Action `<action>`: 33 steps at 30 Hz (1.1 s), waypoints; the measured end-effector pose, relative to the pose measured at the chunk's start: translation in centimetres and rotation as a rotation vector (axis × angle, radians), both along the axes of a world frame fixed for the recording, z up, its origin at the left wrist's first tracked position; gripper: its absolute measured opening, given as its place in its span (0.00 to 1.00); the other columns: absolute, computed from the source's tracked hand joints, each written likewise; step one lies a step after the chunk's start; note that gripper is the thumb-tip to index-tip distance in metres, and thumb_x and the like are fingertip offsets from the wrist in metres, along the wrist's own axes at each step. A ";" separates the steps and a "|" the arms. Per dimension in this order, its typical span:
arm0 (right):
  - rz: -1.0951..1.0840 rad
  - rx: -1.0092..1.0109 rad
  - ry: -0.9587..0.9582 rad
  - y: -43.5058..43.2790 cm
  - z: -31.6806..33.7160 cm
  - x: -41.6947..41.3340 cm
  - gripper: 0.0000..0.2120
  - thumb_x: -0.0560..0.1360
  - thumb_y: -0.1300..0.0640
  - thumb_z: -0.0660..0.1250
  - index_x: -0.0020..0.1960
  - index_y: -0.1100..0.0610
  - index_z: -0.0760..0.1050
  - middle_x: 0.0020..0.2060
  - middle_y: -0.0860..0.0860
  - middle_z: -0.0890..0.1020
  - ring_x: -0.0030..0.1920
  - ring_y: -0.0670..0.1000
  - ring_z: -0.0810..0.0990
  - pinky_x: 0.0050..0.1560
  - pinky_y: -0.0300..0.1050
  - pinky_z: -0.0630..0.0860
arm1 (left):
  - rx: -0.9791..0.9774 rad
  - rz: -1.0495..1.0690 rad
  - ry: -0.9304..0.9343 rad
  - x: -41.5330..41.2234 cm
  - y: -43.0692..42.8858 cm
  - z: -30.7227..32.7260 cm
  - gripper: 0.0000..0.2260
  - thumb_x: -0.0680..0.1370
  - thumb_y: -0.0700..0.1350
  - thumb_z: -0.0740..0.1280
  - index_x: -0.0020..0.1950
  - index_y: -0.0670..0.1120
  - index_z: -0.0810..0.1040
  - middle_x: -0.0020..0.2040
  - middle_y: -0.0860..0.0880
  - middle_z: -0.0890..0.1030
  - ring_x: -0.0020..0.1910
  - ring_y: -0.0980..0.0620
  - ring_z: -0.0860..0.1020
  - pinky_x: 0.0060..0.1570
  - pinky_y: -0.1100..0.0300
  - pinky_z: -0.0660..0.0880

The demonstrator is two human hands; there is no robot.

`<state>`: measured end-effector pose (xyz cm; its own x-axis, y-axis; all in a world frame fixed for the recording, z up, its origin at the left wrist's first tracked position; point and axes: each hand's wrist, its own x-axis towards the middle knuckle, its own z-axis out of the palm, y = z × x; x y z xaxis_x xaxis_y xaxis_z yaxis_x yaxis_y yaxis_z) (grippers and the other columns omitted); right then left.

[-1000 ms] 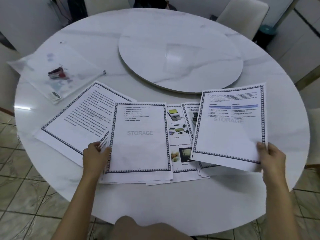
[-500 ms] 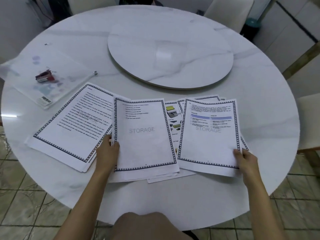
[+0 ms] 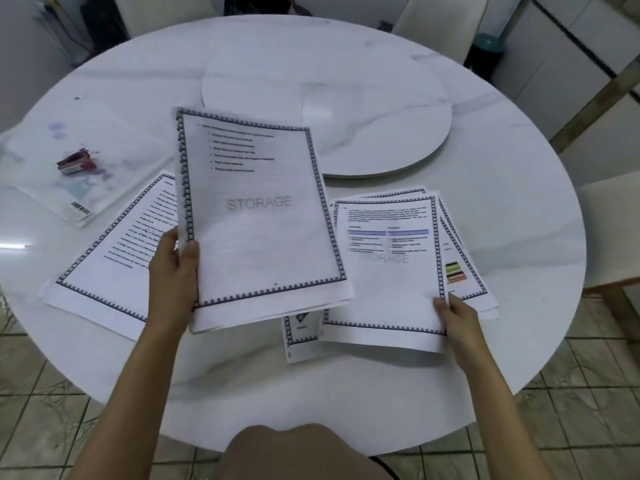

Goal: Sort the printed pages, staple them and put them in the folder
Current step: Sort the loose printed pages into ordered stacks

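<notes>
- Fingers of the left hand (image 3: 175,268) are clamped on the left edge of a thin sheaf of printed pages (image 3: 259,216), thumb on top, the sheaf lifted and tilted above the worktop (image 3: 519,188).
- Fingers of the right hand (image 3: 457,315) are pinched on the lower right corner of a second stack (image 3: 384,268), which lies flat just right of the lifted sheaf.
- A third page (image 3: 117,258) lies left of the left fingers.
- Beyond it, well apart from both hands, a small red stapler (image 3: 76,162) rests on a clear folder (image 3: 69,181).
- The paper is judged light, limp and slippery between sheets; an edge grip with support beneath is advised.
</notes>
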<state>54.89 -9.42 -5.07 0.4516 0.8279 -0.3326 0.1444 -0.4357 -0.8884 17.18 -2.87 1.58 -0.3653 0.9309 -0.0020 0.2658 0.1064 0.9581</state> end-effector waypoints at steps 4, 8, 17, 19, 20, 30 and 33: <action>0.076 0.000 0.092 0.6 -0.2 -3.0 0.07 0.78 0.62 0.60 0.51 0.56 0.77 0.50 0.55 0.81 0.55 0.57 0.78 0.60 0.55 0.73 | -0.112 -0.059 -0.086 1.4 -0.4 -0.5 0.09 0.81 0.42 0.57 0.58 0.45 0.72 0.52 0.46 0.78 0.44 0.52 0.78 0.36 0.66 0.74; 0.106 -0.002 0.272 0.8 -0.2 -5.6 0.08 0.78 0.61 0.60 0.51 0.56 0.78 0.53 0.57 0.81 0.58 0.58 0.78 0.62 0.56 0.72 | -0.225 -0.141 -0.077 2.8 -1.5 -2.2 0.08 0.81 0.43 0.57 0.57 0.46 0.73 0.49 0.48 0.79 0.46 0.49 0.78 0.41 0.60 0.74; 0.245 -0.110 0.269 -0.1 0.3 -8.6 0.11 0.80 0.52 0.56 0.52 0.50 0.77 0.47 0.42 0.81 0.49 0.41 0.79 0.57 0.39 0.73 | -0.486 -0.200 -0.112 3.9 -3.1 -5.4 0.16 0.80 0.44 0.59 0.67 0.41 0.68 0.58 0.45 0.76 0.53 0.45 0.76 0.52 0.52 0.73; 0.260 -0.135 0.230 -0.1 0.3 -8.9 0.11 0.80 0.51 0.56 0.50 0.51 0.77 0.45 0.44 0.81 0.47 0.42 0.79 0.54 0.39 0.73 | -0.503 -0.178 -0.120 4.2 -3.1 -5.6 0.16 0.80 0.44 0.60 0.67 0.41 0.67 0.59 0.44 0.76 0.53 0.44 0.76 0.53 0.50 0.74; 0.273 -0.146 0.196 0.0 0.4 -9.2 0.12 0.80 0.51 0.57 0.47 0.55 0.77 0.44 0.50 0.82 0.48 0.47 0.80 0.54 0.43 0.74 | -0.514 -0.173 -0.138 4.4 -3.1 -5.7 0.16 0.79 0.44 0.61 0.66 0.41 0.68 0.59 0.43 0.76 0.54 0.43 0.77 0.55 0.49 0.74; 0.423 -0.143 0.082 1.1 2.0 -7.5 0.09 0.78 0.57 0.62 0.57 0.56 0.76 0.48 0.52 0.83 0.46 0.49 0.81 0.46 0.41 0.77 | -0.483 -0.187 -0.090 5.0 -2.8 -5.0 0.11 0.79 0.42 0.60 0.62 0.45 0.70 0.56 0.45 0.77 0.53 0.44 0.77 0.53 0.50 0.75; 0.379 -0.157 0.059 2.0 3.0 -3.8 0.11 0.77 0.61 0.63 0.58 0.59 0.75 0.45 0.55 0.82 0.39 0.50 0.80 0.35 0.36 0.76 | -0.481 -0.184 -0.087 5.1 -2.8 -4.9 0.12 0.79 0.41 0.59 0.63 0.44 0.69 0.56 0.46 0.76 0.53 0.44 0.77 0.50 0.52 0.73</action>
